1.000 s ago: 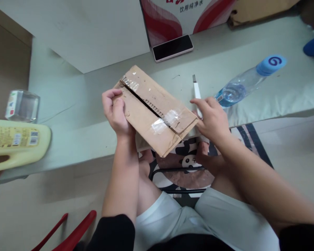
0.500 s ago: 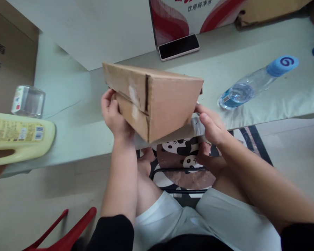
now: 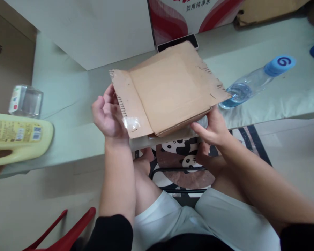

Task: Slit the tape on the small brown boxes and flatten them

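A brown cardboard box (image 3: 170,90) is held tilted above the table's front edge, one broad face turned up. Flaps with torn, jagged edges stick out at its left and right, and clear tape shines on the left flap. My left hand (image 3: 108,116) supports it from the left; its fingers go behind the flap and are partly hidden, while the thumb stands away from the cardboard. At the near right corner my right hand (image 3: 211,127) grips the box, thumb along the near edge and fingers mostly hidden behind it.
A clear water bottle (image 3: 253,87) with a blue cap lies just right of the box. Behind are a phone (image 3: 163,46), partly covered, and a white carton (image 3: 107,31). To the left lie a yellow jug (image 3: 45,139) and a small clear container (image 3: 31,101). A red stool (image 3: 78,226) stands below.
The box has been turned over between my hands, from its narrow end showing to a broad face with flaps up. My left hand has opened its thumb away and shifted slightly left.
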{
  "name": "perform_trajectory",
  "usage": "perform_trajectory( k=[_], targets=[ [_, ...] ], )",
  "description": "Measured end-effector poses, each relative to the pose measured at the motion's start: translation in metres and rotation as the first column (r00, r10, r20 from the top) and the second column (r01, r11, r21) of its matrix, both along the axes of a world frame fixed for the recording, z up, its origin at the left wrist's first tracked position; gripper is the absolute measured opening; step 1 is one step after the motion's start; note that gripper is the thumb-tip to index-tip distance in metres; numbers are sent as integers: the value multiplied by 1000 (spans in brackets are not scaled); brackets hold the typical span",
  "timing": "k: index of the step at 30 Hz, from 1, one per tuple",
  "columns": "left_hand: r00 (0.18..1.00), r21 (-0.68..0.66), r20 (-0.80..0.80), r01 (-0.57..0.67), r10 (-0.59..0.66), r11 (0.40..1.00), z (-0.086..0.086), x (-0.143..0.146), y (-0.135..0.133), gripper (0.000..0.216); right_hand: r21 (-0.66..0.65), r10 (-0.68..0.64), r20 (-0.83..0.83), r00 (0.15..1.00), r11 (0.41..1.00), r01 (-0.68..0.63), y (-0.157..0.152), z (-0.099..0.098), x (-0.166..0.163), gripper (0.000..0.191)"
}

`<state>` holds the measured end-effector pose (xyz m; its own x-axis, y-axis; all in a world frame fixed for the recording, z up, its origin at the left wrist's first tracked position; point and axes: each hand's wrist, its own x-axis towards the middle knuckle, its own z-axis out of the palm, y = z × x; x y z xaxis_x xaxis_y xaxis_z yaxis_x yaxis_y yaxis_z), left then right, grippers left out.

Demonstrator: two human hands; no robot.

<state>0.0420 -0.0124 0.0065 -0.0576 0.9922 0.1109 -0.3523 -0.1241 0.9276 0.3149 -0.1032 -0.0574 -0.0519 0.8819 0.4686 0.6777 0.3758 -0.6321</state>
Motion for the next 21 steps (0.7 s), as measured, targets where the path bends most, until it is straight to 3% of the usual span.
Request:
perform_trajectory(
  k=[3, 5, 8, 14, 16, 19, 21],
  targets=[
    [988, 23, 68, 138, -139, 990, 2, 9, -9, 39, -15, -81, 33, 996, 997, 82, 3, 0, -2, 69],
    [977, -52, 48, 209, -206, 977, -1, 15, -12, 42, -35, -156, 47, 987, 987, 158, 5, 1, -2, 75],
    [981, -159, -9, 191, -195, 969, -9, 18, -11, 46, -47, -259, 44, 965, 964, 261, 7, 3, 1, 80],
    [984, -116, -73, 155, -164, 981, -18, 15, -3, 43, -10, -395, -130, 909, 918, 397, 7, 6, 5, 91],
    [983, -125, -88, 150, -162, 981, -15, 14, -3, 41, 14, -410, -214, 887, 906, 422, 8, 5, 4, 79],
    [979, -153, -134, 131, -152, 979, -12, 12, -3, 39, 13, -367, -319, 874, 920, 391, 12, 1, 5, 39],
    [978, -160, -144, 126, -149, 979, -12, 10, -3, 38, -12, -316, -377, 871, 942, 337, 15, -5, 7, 38]
  ],
)
